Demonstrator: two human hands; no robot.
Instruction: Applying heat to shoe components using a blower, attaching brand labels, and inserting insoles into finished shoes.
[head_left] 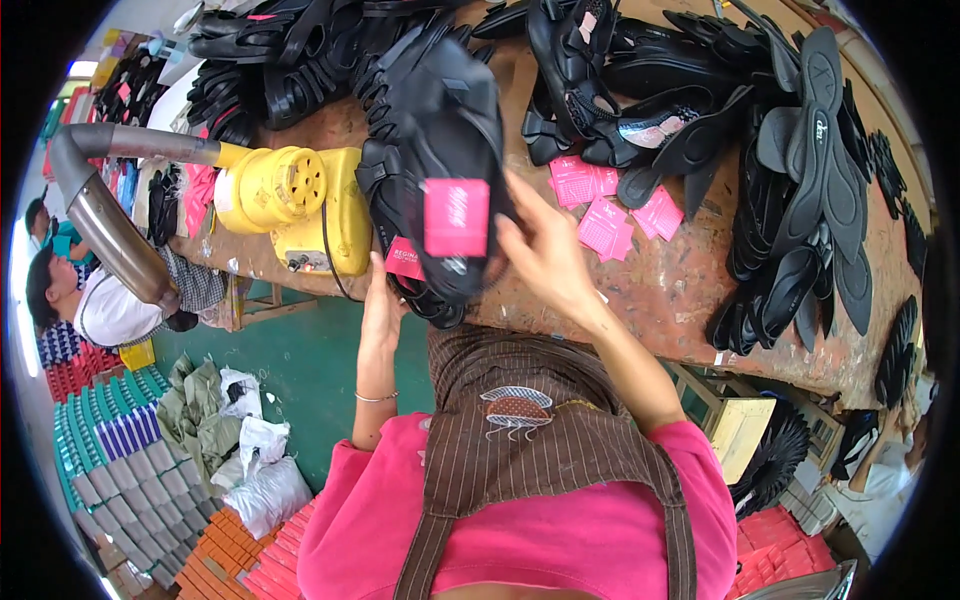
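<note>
A black sandal (447, 130) with a bright pink tag (456, 217) across it is in front of me, blurred by motion. My right hand (548, 245) grips its right edge, thumb toward me and fingers partly hidden behind it. Below and to the left of that sandal lies a long row of stacked black sandals (378, 170), one bearing another pink tag (404, 258). Against the near end of this row rests my left hand (380, 312), fingers stretched upward and apart from the thumb.
A yellow blower machine (290, 200) with a grey pipe (125, 140) stands left of the row. Loose pink tags (605, 225) lie right of my hand on the worn wooden table (640, 310). Black sandals and insoles (810, 170) pile up at the right. People sit at both sides.
</note>
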